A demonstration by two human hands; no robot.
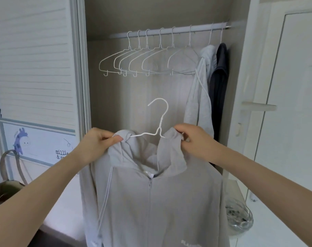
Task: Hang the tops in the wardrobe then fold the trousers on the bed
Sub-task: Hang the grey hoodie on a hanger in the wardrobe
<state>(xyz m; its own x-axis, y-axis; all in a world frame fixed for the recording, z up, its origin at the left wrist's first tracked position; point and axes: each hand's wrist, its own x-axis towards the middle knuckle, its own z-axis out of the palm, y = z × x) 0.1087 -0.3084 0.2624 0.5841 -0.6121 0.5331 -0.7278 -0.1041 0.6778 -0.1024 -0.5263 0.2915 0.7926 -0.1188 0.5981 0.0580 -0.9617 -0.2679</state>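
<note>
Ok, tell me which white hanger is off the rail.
The white hanger inside the grey hoodie, held up by both hands; the other hangers hook on the rail.

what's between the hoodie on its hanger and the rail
Nothing visible blocks it. The hoodie, gripped at the shoulders by the left hand and right hand, has its hanger hook in open air below the rail. Empty hangers fill the rail's left and middle; gaps remain between them.
</note>
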